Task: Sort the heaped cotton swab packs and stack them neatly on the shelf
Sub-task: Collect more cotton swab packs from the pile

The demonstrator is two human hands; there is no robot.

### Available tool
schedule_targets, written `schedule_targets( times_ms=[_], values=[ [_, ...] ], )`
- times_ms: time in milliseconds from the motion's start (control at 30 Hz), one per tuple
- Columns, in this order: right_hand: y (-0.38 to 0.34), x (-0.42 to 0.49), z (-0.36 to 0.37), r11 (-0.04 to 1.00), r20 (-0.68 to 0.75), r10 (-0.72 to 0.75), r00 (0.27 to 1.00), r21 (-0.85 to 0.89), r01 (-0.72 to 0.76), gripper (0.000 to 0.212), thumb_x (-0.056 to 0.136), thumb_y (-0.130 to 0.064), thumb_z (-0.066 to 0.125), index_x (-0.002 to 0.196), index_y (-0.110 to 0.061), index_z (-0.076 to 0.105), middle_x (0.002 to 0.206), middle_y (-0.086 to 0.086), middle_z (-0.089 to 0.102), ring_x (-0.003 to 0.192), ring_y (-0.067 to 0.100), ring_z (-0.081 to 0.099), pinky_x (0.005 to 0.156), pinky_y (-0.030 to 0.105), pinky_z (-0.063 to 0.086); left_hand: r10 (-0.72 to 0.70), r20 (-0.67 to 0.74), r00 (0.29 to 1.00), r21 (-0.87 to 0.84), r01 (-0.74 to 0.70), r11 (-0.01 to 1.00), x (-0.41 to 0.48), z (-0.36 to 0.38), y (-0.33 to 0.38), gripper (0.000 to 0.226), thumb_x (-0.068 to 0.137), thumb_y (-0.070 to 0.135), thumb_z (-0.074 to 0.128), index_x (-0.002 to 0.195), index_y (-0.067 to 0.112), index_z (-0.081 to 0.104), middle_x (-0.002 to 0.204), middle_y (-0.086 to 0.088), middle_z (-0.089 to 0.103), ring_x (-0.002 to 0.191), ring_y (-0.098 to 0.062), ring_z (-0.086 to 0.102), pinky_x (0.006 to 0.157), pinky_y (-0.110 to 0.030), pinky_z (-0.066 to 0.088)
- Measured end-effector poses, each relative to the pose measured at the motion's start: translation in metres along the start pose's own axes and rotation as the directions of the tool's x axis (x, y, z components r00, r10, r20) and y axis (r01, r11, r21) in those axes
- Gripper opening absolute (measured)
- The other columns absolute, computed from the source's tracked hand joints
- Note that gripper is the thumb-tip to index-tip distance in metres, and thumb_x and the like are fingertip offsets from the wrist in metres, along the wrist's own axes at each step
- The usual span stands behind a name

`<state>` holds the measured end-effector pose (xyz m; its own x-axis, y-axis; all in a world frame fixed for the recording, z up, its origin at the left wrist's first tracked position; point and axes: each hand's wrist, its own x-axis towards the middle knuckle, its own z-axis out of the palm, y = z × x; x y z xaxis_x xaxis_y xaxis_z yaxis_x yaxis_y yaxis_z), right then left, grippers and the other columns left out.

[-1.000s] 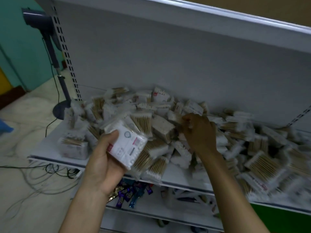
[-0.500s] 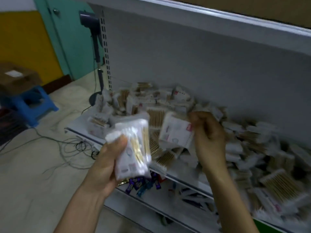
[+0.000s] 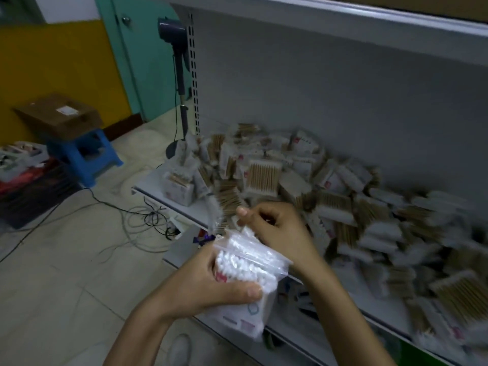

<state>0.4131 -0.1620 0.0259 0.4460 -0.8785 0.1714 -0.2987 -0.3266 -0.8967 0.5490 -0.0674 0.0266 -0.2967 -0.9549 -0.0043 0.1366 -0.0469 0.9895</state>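
A big heap of cotton swab packs (image 3: 343, 196) covers the white shelf (image 3: 153, 184) from its left end to the right edge of view. My left hand (image 3: 211, 283) grips a bundle of clear swab packs (image 3: 248, 262) in front of the shelf's front edge, white swab tips facing up. My right hand (image 3: 277, 228) is just above and behind this bundle, fingers curled, pressing a pack against the bundle's top; what it pinches is partly hidden. A small stack of packs (image 3: 179, 187) stands at the shelf's left end.
The grey back panel (image 3: 330, 96) rises behind the heap. A lower shelf (image 3: 295, 313) holds other goods. On the floor to the left are loose cables (image 3: 137, 220), a fan stand (image 3: 179, 83), a blue stool (image 3: 84, 154) with a cardboard box (image 3: 58, 114), and a dark crate (image 3: 29, 191).
My right hand lifted a pack out of the heap and brought it over to the bundle in my left hand. The left hand tilted its bundle tips-up. My view swung left and down.
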Motion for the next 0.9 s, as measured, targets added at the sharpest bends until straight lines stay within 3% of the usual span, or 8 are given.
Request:
schedule_targets(
  times_ms=[133, 200, 300, 367, 467, 567, 733, 900],
  values=[
    [-0.006, 0.028, -0.011, 0.991, -0.317, -0.069, 0.946, -0.133, 0.028, 0.022, 0.092, -0.024, 0.060, 0.069, -0.023, 0.061, 0.063, -0.009, 0.059, 0.061, 0.007, 0.054, 0.058, 0.027, 0.041, -0.067, -0.121, 0.990, -0.306, 0.027, 0.952, 0.016, -0.013, -0.010, 0.061, 0.026, 0.042, 0.096, 0.083, 0.027, 0.079, 0.084, -0.005, 0.075, 0.073, -0.018, 0.071, 0.060, -0.028, 0.056],
    [-0.003, 0.050, -0.022, 0.919, -0.361, -0.134, 0.923, -0.393, -0.020, 0.008, 0.092, -0.024, 0.057, 0.095, -0.024, 0.064, 0.089, -0.009, 0.064, 0.085, 0.008, 0.056, 0.069, 0.026, 0.041, -0.136, -0.153, 0.979, -0.546, 0.031, 0.837, 0.028, -0.025, -0.014, 0.075, 0.012, 0.041, 0.098, 0.082, 0.019, 0.080, 0.090, -0.013, 0.074, 0.075, -0.026, 0.072, 0.056, -0.034, 0.058],
    [0.018, 0.088, -0.037, 0.639, -0.245, 0.022, 0.969, -0.742, -0.203, 0.057, 0.091, -0.034, 0.058, 0.142, -0.016, 0.039, 0.138, 0.009, 0.045, 0.126, 0.028, 0.039, 0.100, 0.036, 0.034, -0.147, -0.130, 0.981, -0.751, -0.001, 0.660, 0.048, -0.057, -0.012, 0.078, 0.017, 0.034, 0.100, 0.090, 0.012, 0.079, 0.098, -0.013, 0.073, 0.082, -0.024, 0.072, 0.059, -0.033, 0.059],
    [0.028, 0.104, -0.038, 0.536, -0.226, 0.151, 0.962, -0.799, -0.272, 0.071, 0.090, -0.041, 0.057, 0.149, -0.019, 0.026, 0.151, 0.010, 0.030, 0.137, 0.029, 0.027, 0.111, 0.040, 0.021, -0.152, -0.101, 0.983, -0.801, 0.010, 0.599, 0.061, -0.079, -0.008, 0.080, 0.021, 0.028, 0.101, 0.095, 0.010, 0.078, 0.107, -0.015, 0.071, 0.088, -0.026, 0.072, 0.065, -0.038, 0.061],
    [0.032, 0.113, -0.038, 0.520, -0.254, 0.176, 0.951, -0.796, -0.309, 0.054, 0.087, -0.043, 0.060, 0.136, -0.025, 0.048, 0.147, 0.006, 0.036, 0.136, 0.025, 0.030, 0.105, 0.031, 0.014, -0.156, -0.070, 0.985, -0.853, 0.022, 0.521, 0.077, -0.103, 0.000, 0.080, 0.017, 0.022, 0.100, 0.092, 0.007, 0.078, 0.109, -0.019, 0.070, 0.089, -0.034, 0.071, 0.068, -0.053, 0.058],
    [0.023, 0.107, -0.041, 0.552, -0.312, 0.095, 0.945, -0.774, -0.311, 0.037, 0.078, -0.045, 0.070, 0.112, -0.031, 0.064, 0.117, 0.002, 0.053, 0.111, 0.020, 0.050, 0.091, 0.032, 0.034, -0.188, -0.071, 0.980, -0.911, 0.013, 0.412, 0.089, -0.116, 0.003, 0.087, 0.014, 0.022, 0.100, 0.095, 0.003, 0.076, 0.106, -0.020, 0.070, 0.086, -0.036, 0.071, 0.063, -0.050, 0.059],
    [-0.004, 0.062, -0.034, 0.787, -0.389, -0.180, 0.904, -0.608, -0.105, 0.021, 0.082, -0.016, 0.071, 0.098, -0.025, 0.061, 0.099, -0.007, 0.047, 0.079, 0.000, 0.045, 0.067, 0.021, 0.041, -0.173, 0.017, 0.985, -0.937, 0.076, 0.341, 0.097, -0.124, 0.002, 0.106, 0.036, 0.037, 0.095, 0.132, 0.010, 0.058, 0.131, -0.020, 0.058, 0.120, -0.038, 0.056, 0.112, -0.051, 0.030],
    [-0.022, 0.024, -0.023, 0.614, -0.147, -0.497, 0.855, -0.757, 0.226, 0.023, 0.080, -0.004, 0.059, 0.098, -0.016, 0.052, 0.109, 0.008, 0.058, 0.095, 0.016, 0.056, 0.071, 0.025, 0.050, -0.045, 0.117, 0.992, -0.928, 0.125, 0.351, 0.093, -0.104, -0.009, 0.106, 0.043, 0.045, 0.093, 0.136, 0.010, 0.053, 0.138, -0.025, 0.050, 0.127, -0.047, 0.046, 0.111, -0.062, 0.025]
  ],
)
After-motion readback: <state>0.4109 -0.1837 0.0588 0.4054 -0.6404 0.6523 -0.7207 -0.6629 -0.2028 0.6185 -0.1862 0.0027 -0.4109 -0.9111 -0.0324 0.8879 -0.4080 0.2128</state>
